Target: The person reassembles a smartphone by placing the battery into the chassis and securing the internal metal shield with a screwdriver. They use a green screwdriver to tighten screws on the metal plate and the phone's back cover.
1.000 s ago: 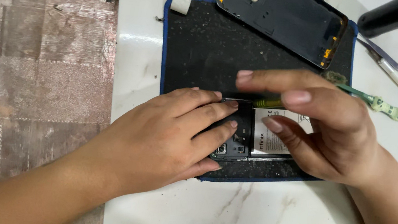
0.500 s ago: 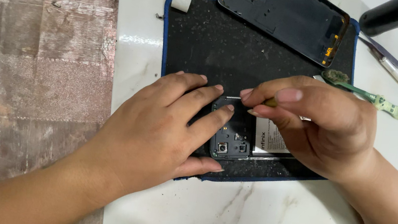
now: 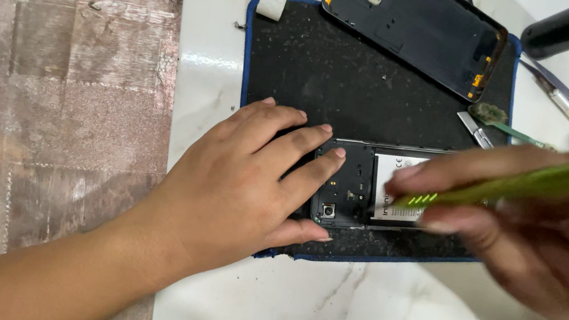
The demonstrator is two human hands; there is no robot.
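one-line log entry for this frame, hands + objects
left hand: flat on opened phone, pinning it to black mat | right hand: holds green tool, blurred | removed back cover: mat's far edge

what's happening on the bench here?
A person is working on an opened phone lying on a dark mat on a white table. The left hand lies flat, fingers on the phone's camera end, pinning it. The right hand, blurred with motion, holds a green tool over the battery area. The phone's removed back cover sits at the mat's far edge, inside up.
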